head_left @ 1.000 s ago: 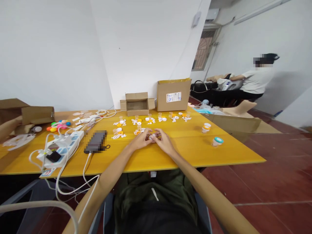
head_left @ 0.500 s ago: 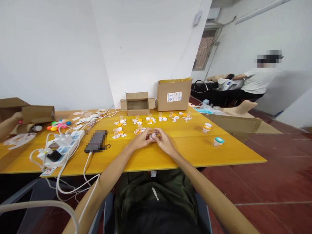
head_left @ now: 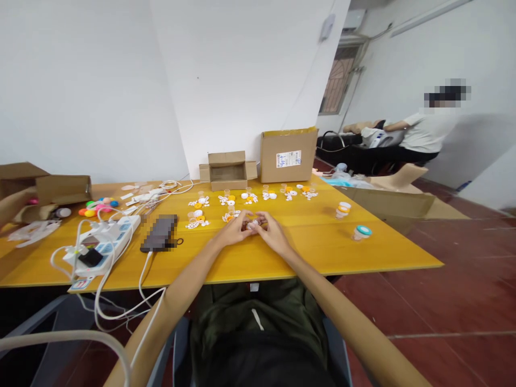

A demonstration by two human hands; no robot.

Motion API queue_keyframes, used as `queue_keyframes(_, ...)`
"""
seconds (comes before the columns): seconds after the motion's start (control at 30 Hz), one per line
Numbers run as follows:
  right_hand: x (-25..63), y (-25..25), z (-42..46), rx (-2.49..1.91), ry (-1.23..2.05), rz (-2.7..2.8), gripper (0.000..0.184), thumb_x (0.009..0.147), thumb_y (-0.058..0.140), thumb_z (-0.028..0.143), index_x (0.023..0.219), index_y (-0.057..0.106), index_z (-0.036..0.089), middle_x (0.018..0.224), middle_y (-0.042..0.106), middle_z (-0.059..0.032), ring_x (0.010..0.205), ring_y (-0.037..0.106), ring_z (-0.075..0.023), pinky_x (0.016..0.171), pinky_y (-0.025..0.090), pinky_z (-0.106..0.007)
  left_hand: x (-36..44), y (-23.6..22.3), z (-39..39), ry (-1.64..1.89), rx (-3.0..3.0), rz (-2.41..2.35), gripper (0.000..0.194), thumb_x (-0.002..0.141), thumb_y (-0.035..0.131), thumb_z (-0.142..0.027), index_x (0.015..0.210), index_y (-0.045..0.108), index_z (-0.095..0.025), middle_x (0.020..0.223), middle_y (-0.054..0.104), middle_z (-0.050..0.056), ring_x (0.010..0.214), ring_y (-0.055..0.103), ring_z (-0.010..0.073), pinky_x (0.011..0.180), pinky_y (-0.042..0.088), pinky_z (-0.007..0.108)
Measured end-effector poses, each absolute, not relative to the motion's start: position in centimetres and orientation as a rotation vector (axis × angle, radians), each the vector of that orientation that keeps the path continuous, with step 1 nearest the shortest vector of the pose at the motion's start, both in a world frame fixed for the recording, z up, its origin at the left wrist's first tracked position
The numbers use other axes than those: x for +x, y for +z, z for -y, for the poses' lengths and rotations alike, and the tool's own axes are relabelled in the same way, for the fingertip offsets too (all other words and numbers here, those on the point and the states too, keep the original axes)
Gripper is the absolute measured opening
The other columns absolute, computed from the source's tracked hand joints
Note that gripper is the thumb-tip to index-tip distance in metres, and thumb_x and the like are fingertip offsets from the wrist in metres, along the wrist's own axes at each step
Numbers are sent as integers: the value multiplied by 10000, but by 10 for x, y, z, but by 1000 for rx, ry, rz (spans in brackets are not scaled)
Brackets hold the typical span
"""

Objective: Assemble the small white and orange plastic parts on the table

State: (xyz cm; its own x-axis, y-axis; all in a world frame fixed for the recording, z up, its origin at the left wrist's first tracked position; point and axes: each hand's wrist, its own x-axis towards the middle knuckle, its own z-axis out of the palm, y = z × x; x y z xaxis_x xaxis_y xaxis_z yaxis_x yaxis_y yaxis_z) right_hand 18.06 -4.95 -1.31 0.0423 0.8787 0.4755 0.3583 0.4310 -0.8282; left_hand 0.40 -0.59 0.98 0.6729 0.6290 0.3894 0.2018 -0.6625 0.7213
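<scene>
My left hand (head_left: pixel 236 230) and my right hand (head_left: pixel 271 232) meet fingertip to fingertip over the yellow table (head_left: pixel 258 258). Both are closed in a pinch around a small whitish piece (head_left: pixel 253 224) held between them; I cannot make out what it is. Just beyond the hands lie several little groups of white pieces, orange caps and tiny clear cups (head_left: pixel 228 200), set out in two rows. A small cup with a white lid (head_left: pixel 342 209) and a jar with a teal lid (head_left: pixel 361 232) stand to the right.
Two cardboard boxes (head_left: pixel 287 156) stand at the table's far edge. At left lie a dark phone (head_left: pixel 159 233), a white power strip with cables (head_left: pixel 100 246), coloured balls (head_left: pixel 97 207) and more boxes. Another person's hand (head_left: pixel 12 203) shows at far left. A person in white stands at the back right.
My hands stay together over the same spot, fingers shifting slightly around the small piece. The view has drifted a little.
</scene>
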Motion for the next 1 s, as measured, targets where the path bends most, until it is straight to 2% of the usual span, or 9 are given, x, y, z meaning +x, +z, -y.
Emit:
queue_keyframes(0.2,177,-12,52,-1035,582,1592,296,881,638,354,1162,628,264,1150,726,-60,1058,691,-231,913,570,-381,4,9,5,852,2215,-621,406,914,639,-439,1230,498,-226,859,674,9,726,630,167,716,525,293)
queue_keyframes(0.3,178,-13,50,-1075,557,1576,336,856,682,382,1167,629,267,1135,724,-59,1050,688,-235,928,563,-388,4,9,5,867,2250,-619,394,896,652,-391,1222,502,-229,863,673,5,745,629,166,744,528,296)
queue_keyframes(0.43,181,-13,49,-1138,561,1555,346,836,700,380,1151,633,255,1027,734,-49,954,698,-229,871,575,-383,4,9,4,852,2266,-642,385,890,639,-353,1225,492,-232,831,653,-14,720,611,154,722,513,281)
queue_keyframes(0.57,178,-10,53,-1061,547,1588,305,851,657,321,1149,635,260,1107,728,-55,1020,692,-226,930,558,-388,5,11,6,845,2251,-631,372,883,623,-323,1215,484,-229,811,638,-21,683,589,144,685,493,267)
queue_keyframes(0.73,175,-11,53,-1073,533,1575,348,827,687,340,1162,622,266,1134,714,-60,1059,678,-241,944,550,-404,4,13,8,851,2251,-621,383,858,625,-277,1213,489,-230,828,651,-21,685,592,141,700,500,270)
queue_keyframes(0.87,177,-11,50,-1143,584,1534,372,792,709,335,1142,613,255,998,729,-43,943,696,-237,875,566,-400,4,12,7,860,2259,-638,383,874,622,-301,1224,484,-229,830,655,-18,685,597,145,694,506,275)
queue_keyframes(1.0,178,-9,51,-1061,569,1553,318,804,670,282,1117,620,263,1078,732,-45,1006,691,-227,915,558,-394,4,11,7,858,2245,-633,377,895,621,-368,1215,478,-229,818,650,-16,678,593,146,675,500,274)
